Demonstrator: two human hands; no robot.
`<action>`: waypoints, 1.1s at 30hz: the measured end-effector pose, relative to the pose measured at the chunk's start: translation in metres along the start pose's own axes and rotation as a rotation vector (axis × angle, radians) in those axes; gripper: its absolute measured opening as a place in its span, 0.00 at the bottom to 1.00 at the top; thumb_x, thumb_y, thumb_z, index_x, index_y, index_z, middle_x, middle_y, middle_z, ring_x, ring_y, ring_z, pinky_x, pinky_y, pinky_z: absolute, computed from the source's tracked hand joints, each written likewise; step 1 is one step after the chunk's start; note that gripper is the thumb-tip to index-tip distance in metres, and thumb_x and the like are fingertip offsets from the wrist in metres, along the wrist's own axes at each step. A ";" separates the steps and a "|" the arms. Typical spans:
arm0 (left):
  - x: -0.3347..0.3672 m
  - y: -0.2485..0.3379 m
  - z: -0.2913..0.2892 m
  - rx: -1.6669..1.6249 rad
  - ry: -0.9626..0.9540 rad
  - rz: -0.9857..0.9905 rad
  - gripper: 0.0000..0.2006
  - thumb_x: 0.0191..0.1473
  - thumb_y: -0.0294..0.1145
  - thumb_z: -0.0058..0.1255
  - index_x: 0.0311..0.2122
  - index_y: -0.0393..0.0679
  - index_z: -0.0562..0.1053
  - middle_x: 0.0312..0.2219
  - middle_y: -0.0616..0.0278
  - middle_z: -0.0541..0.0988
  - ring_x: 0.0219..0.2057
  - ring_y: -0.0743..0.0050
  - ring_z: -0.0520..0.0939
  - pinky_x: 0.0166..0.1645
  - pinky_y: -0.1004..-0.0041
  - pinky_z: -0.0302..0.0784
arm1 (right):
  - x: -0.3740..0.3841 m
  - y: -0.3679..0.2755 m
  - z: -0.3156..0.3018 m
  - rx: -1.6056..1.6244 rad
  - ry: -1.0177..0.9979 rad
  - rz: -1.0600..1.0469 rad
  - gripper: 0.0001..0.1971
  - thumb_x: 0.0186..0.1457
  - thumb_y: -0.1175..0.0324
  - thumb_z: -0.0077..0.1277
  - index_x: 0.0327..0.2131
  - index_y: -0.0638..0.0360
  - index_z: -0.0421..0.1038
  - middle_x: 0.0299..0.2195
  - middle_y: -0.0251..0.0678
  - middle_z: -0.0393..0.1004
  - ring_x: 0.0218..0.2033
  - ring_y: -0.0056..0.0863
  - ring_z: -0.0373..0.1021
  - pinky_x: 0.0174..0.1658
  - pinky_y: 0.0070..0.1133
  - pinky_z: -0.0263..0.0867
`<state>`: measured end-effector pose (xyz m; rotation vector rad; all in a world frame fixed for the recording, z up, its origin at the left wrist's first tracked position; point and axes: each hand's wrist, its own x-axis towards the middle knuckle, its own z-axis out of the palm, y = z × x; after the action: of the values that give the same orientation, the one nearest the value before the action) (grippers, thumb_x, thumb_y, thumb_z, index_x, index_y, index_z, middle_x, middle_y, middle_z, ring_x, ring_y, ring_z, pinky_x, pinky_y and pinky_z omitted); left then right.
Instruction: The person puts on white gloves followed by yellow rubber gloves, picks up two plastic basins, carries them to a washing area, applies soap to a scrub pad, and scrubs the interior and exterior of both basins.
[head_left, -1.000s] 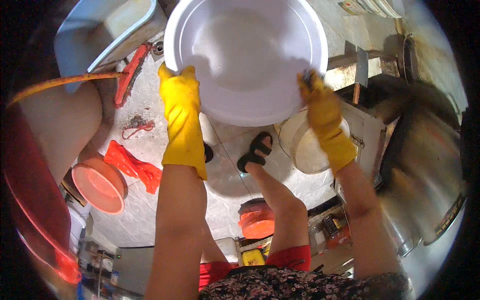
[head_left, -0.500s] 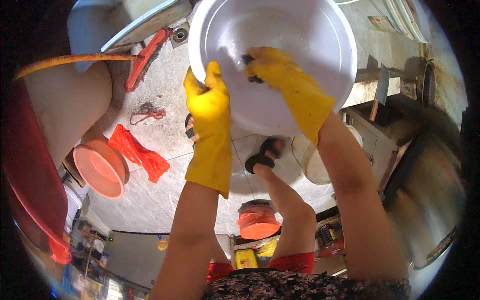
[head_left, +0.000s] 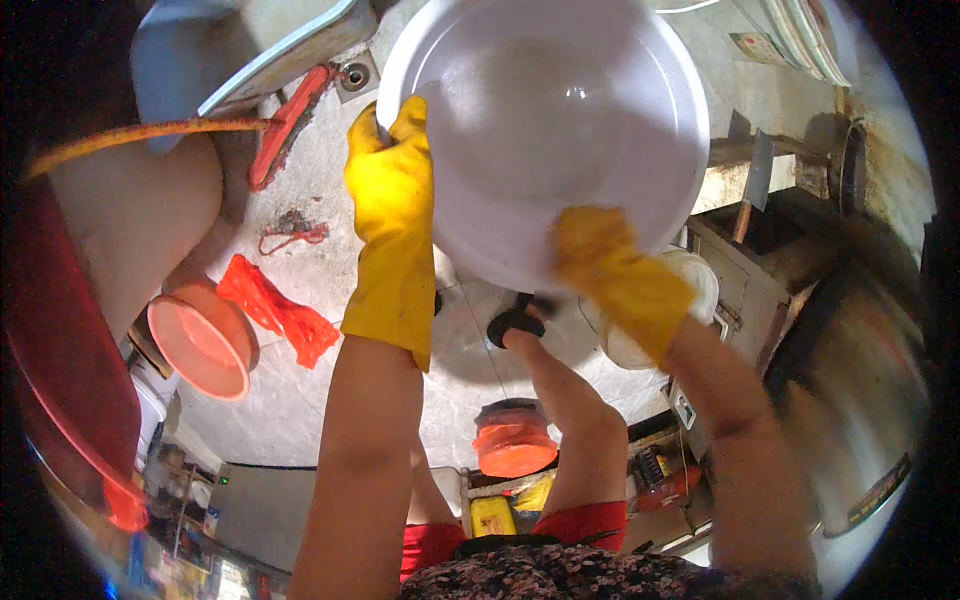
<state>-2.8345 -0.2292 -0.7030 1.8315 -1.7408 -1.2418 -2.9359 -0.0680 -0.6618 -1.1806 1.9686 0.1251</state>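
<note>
A large, round white plastic basin is held up over the floor, tilted so its inside shows. My left hand, in a yellow rubber glove, is closed on the basin's left rim, with the thumb at the inner side. My right hand, gloved alike, is at the near inner wall of the basin, smeared by motion. Its fingers look curled, and a dark scrubbing pad shows under them in the earlier view. The pad is hidden now, and none lies inside the basin.
On the left are a blue tub, a red brush head, a pink basin and a red plastic bag. A lidded white bucket stands beneath my right forearm. An orange-topped stool is near my legs. A cleaver is at right.
My right hand has swept from the basin's middle toward its near right wall. My left hand has shifted slightly left and up with the rim, and the basin's tilt has changed a little.
</note>
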 end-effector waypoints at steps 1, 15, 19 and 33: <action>0.005 -0.019 -0.006 -0.118 0.036 0.013 0.21 0.59 0.45 0.61 0.49 0.38 0.76 0.35 0.54 0.83 0.34 0.64 0.82 0.39 0.66 0.76 | 0.015 -0.029 0.014 0.155 0.044 -0.084 0.17 0.59 0.57 0.50 0.47 0.55 0.76 0.45 0.40 0.76 0.47 0.41 0.73 0.49 0.35 0.69; 0.000 -0.008 -0.017 -0.052 -0.014 -0.065 0.30 0.59 0.46 0.62 0.60 0.37 0.70 0.43 0.50 0.84 0.42 0.62 0.83 0.49 0.68 0.77 | -0.021 0.023 0.020 -0.147 -0.007 0.024 0.12 0.60 0.64 0.50 0.44 0.57 0.76 0.39 0.43 0.79 0.45 0.41 0.77 0.46 0.36 0.72; -0.010 -0.017 -0.005 -0.205 0.091 0.046 0.22 0.59 0.47 0.61 0.49 0.39 0.77 0.35 0.58 0.83 0.37 0.68 0.80 0.44 0.68 0.76 | -0.009 -0.043 0.032 0.340 0.315 -0.261 0.13 0.59 0.64 0.51 0.44 0.59 0.75 0.38 0.43 0.80 0.43 0.42 0.77 0.46 0.35 0.72; 0.021 -0.024 -0.028 -0.091 -0.149 0.209 0.41 0.57 0.44 0.64 0.69 0.38 0.59 0.55 0.40 0.75 0.52 0.56 0.79 0.55 0.68 0.74 | 0.121 0.115 0.007 -0.468 0.425 0.160 0.17 0.62 0.64 0.49 0.53 0.51 0.74 0.50 0.44 0.77 0.48 0.45 0.77 0.48 0.40 0.75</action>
<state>-2.8001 -0.2523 -0.7126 1.4968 -1.8653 -1.3762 -3.0483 -0.0844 -0.7842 -1.4289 2.4970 0.4727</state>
